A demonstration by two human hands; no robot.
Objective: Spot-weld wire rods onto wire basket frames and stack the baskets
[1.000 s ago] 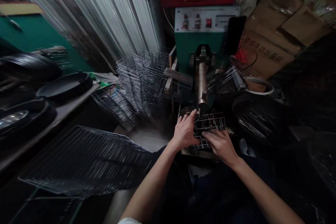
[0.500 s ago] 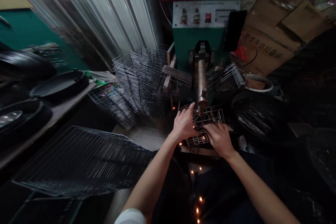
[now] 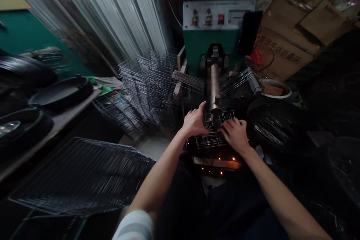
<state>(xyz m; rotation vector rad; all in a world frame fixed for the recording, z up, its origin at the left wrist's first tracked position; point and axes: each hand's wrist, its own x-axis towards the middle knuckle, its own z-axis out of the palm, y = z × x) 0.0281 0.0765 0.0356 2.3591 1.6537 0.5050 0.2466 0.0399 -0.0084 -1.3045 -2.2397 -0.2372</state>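
Under the metal cylinder (image 3: 215,86) of a green machine (image 3: 197,41) lies a small wire rack (image 3: 209,141). My left hand (image 3: 194,122) is at the rack's left side, its thumb raised and its fingertips curled around the wire edge. On the right side, my right hand (image 3: 234,131) has its fingers bent over the wires, with the fingertips close to the cylinder's lower end. Both hands hold the rack between them. Parts of the wires are hidden by the fingers.
Stacked wire baskets (image 3: 146,86) stand left of the machine, and a large pile of wire grids (image 3: 84,180) lies at lower left. Black round pans (image 3: 62,93) rest on a left ledge. A bundle of dark rods (image 3: 274,125) sits at right. Sparks glow below the rack.
The rack and both hands have shifted slightly; my right hand is a little higher. The sparks near the cylinder tip are gone, and others show lower down. The view has moved slightly.
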